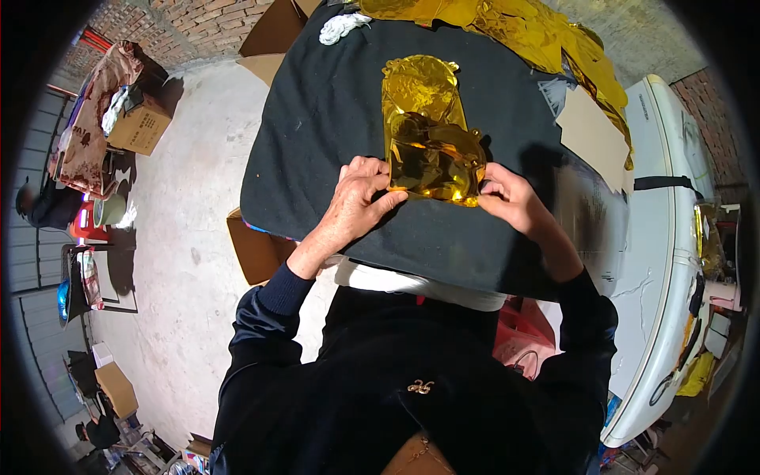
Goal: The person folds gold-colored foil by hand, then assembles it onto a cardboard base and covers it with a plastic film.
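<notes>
Both left hand (358, 198) and right hand (511, 199) grip gold foil (431, 154).

Brick walls (198, 24), concrete floor (182, 237), cardboard boxes (141, 127) at left.

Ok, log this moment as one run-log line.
left hand: pinching gold foil piece at near-left corner | right hand: pinching near-right corner | foil lying on black table cover | gold foil pile at far edge
</notes>
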`<action>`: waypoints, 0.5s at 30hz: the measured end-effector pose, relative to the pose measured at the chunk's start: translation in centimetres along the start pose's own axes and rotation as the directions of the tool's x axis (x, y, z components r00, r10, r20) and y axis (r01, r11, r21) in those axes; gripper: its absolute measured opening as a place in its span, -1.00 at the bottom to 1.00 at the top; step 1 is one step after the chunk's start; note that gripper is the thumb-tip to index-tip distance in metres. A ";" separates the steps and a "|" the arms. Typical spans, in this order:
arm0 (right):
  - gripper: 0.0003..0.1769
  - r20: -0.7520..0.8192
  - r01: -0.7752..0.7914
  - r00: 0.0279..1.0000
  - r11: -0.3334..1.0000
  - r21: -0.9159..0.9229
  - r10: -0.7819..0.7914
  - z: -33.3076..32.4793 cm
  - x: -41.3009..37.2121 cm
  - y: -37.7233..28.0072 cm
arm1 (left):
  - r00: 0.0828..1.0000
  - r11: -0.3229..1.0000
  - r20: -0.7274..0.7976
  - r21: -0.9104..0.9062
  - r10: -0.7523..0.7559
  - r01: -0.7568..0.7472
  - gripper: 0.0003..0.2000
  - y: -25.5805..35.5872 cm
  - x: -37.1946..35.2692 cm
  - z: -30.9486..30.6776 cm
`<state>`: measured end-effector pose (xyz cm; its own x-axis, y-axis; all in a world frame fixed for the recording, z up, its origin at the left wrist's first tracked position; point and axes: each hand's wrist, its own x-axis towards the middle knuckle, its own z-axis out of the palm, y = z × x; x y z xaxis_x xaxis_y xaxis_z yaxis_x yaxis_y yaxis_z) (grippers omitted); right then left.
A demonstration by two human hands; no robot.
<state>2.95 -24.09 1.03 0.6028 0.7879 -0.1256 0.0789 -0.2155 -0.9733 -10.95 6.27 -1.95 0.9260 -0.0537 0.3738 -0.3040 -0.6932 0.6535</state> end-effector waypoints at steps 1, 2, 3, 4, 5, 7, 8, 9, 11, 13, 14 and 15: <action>-0.56 0.021 0.017 1.000 0.998 -0.061 -0.016 -0.3 -0.4 0.3 | 1.000 1.000 0.004 -0.010 -0.006 0.006 -0.74 0.0 0.0 0.0; -0.54 0.028 0.119 0.993 0.971 -0.207 -0.115 -0.6 -0.8 0.5 | 1.000 1.000 0.007 -0.019 -0.011 0.012 -0.74 0.0 0.0 0.0; -0.52 0.049 0.215 0.976 0.913 -0.347 -0.211 -0.5 -1.0 -0.4 | 1.000 0.999 0.011 -0.027 -0.017 0.017 -0.73 -0.1 0.0 -0.1; -0.49 0.084 0.304 0.950 0.825 -0.476 -0.301 -0.3 -1.2 -0.9 | 1.000 0.999 0.015 -0.032 -0.025 0.026 -0.73 -0.2 0.0 -0.1; -0.46 0.031 0.268 0.958 0.854 -0.446 -0.285 0.2 -1.3 -0.3 | 0.999 0.999 0.019 -0.035 -0.035 0.035 -0.74 -0.4 -0.1 0.0; -0.48 0.024 0.294 0.943 0.800 -0.523 -0.331 0.7 -1.0 0.2 | 0.998 0.997 0.026 -0.050 -0.052 0.053 -0.74 -0.4 -0.1 0.0; -0.49 0.023 0.306 0.935 0.770 -0.560 -0.355 0.9 -0.8 0.3 | 0.998 0.996 0.030 -0.061 -0.060 0.061 -0.74 -0.4 -0.1 -0.1; -0.58 0.023 0.352 0.905 0.718 -0.601 -0.425 1.3 -0.6 -0.2 | 0.997 0.995 0.033 -0.071 -0.066 0.068 -0.75 -0.3 0.0 -0.1; -0.67 -0.016 0.323 0.909 0.726 -0.607 -0.418 1.4 -0.6 0.9 | 0.993 0.991 0.069 -0.087 -0.096 0.101 -0.75 -0.2 0.3 -0.5; -0.73 -0.060 0.304 0.905 0.742 -0.598 -0.420 1.6 -0.5 1.1 | 0.989 0.988 0.098 -0.094 -0.110 0.119 -0.75 -0.2 0.3 -0.6; -0.75 -0.085 0.301 0.901 0.753 -0.586 -0.426 1.9 -0.7 1.1 | 0.988 0.988 0.108 -0.094 -0.110 0.121 -0.74 -0.3 0.3 -0.6; -0.77 -0.109 0.298 0.896 0.763 -0.574 -0.431 2.2 -0.7 1.0 | 0.987 0.988 0.117 -0.093 -0.111 0.122 -0.73 -0.4 0.3 -0.7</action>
<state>0.81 -23.58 -0.32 0.5922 0.7361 0.3280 0.6952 -0.2609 -0.6698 -10.71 6.98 -1.63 0.9738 -0.0604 0.2191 -0.2081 -0.6244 0.7529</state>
